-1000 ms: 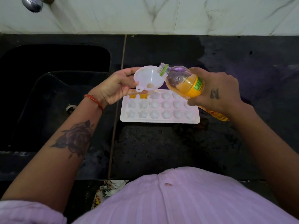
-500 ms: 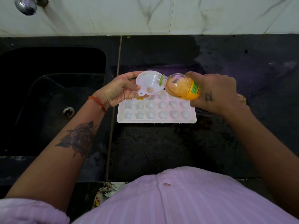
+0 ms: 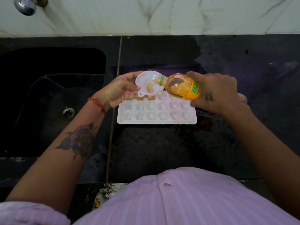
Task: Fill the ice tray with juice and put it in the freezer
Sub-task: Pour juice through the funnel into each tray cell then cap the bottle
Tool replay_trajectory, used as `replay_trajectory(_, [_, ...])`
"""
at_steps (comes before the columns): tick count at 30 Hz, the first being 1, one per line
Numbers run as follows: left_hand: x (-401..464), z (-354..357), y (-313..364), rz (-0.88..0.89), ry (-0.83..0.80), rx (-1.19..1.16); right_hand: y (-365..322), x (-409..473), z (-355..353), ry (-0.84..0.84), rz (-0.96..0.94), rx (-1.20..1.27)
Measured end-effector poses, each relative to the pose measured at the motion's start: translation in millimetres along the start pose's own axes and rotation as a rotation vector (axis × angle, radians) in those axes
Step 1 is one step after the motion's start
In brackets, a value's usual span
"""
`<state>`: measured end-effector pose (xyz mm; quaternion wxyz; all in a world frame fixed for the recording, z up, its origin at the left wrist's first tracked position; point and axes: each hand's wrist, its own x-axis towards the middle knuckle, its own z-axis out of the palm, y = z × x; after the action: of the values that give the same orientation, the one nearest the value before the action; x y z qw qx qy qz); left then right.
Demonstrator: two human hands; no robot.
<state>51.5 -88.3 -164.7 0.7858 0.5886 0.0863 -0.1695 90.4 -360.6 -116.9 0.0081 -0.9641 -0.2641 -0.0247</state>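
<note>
A black stone bench [image 3: 162,151] is seen from above, backed by a white marbled wall [image 3: 162,15]. A dark sink [image 3: 48,98] is sunk into its left part, with a metal drain [image 3: 68,112] at the bottom and a chrome tap [image 3: 26,5] above its far corner. A lilac striped shirt [image 3: 178,200] fills the near edge of the view.

A white ice tray [image 3: 155,112] is laid flat on the bench, just right of the sink's edge. Its moulds are shaped as stars, flowers and hearts. The two near rows look pale and unfilled; three cells at the left of the far row are seen holding orange juice.

A juice bottle [image 3: 180,86] with a yellow label and a green neck ring is held tilted to the left above the tray's far right part, its mouth over the bowl of a small white funnel [image 3: 149,83]. Orange juice [image 3: 150,88] is seen pooled in the funnel bowl. The funnel is held above the far row, over the third cell.

The right hand [image 3: 215,93] is wrapped around the bottle's lower body in a closed grip. The left hand [image 3: 118,91] is pinched on the funnel's rim and tab, thumb above, fingers below. A red thread bracelet [image 3: 97,103] is worn on the left wrist, and a rose tattoo [image 3: 78,140] is carried on the left forearm.
</note>
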Motion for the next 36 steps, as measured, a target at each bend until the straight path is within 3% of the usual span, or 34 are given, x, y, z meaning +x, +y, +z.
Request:
replay_trajectory(13, [0.9, 11.6, 9.3, 0.035, 0.047, -0.028, 7.8, -10.1, 0.8, 0.031, 0.070, 0.214])
replay_trajectory(36, [24.1, 27.0, -3.2, -0.035, 0.005, -0.015, 27.8, -18.0, -1.1, 0.023, 0.080, -0.048])
